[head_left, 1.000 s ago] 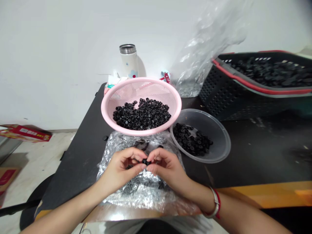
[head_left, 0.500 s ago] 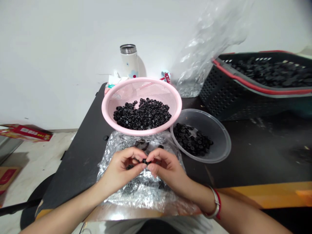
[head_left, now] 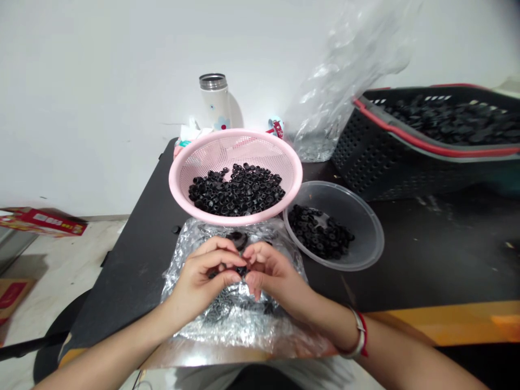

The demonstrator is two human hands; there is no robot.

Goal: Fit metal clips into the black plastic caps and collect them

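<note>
Left hand point(head_left: 199, 284) and right hand point(head_left: 276, 276) were closed, fingertips meeting, gripping a small black part point(head_left: 242, 270) above a foil sheet point(head_left: 244, 325) at the worktop's point(head_left: 134, 260) near edge. A pink colander point(head_left: 227, 135) stood beyond, a clear bowl point(head_left: 376, 238) to its right, and a basket point(head_left: 357, 162) at the far right corner, all holding similar parts.

Forward of the right hand point(head_left: 280, 279), the pink plastic colander point(head_left: 235, 135) blocks the way (its rim meets the foil sheet point(head_left: 231, 330)); a hand could pass rightward, round the plastic bowl point(head_left: 376, 238), over black tabletop point(head_left: 422, 260) up to the dark basket point(head_left: 357, 162).
</note>
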